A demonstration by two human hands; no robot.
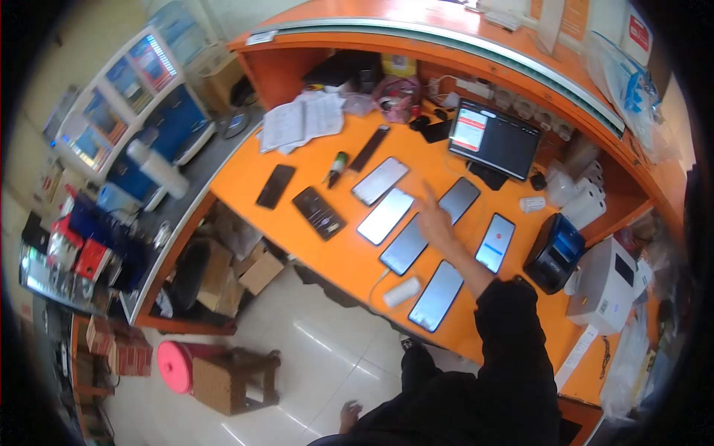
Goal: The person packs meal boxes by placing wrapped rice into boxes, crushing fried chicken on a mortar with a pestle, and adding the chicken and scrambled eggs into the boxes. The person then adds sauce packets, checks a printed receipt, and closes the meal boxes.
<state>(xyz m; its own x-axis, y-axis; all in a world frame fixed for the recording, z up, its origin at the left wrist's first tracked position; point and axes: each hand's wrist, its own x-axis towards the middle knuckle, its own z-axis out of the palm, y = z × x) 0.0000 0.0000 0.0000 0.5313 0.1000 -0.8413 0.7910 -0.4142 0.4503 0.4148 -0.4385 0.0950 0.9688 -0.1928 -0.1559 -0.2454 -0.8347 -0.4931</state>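
Observation:
My right hand (433,217) hovers over the orange desk (286,236) with its index finger stretched out, holding nothing that I can see. Under and around it lie several smartphones: one with a bright white screen (385,215), one partly covered by the hand (405,244), and a darker one (460,199) just beyond. Closer to my sleeve are a phone with a pale blue screen (436,296) and one showing a red dot and blue bar (495,242). My left hand (349,415) hangs low over the floor, away from the desk, fingers loosely apart and without anything in them.
A tablet-like monitor (497,141) stands at the back. Papers (301,123), a small bottle (338,165) and dark phones (276,186) lie to the left. A card terminal (555,253) and white printer (606,286) stand right. A stool (234,380) is on the floor.

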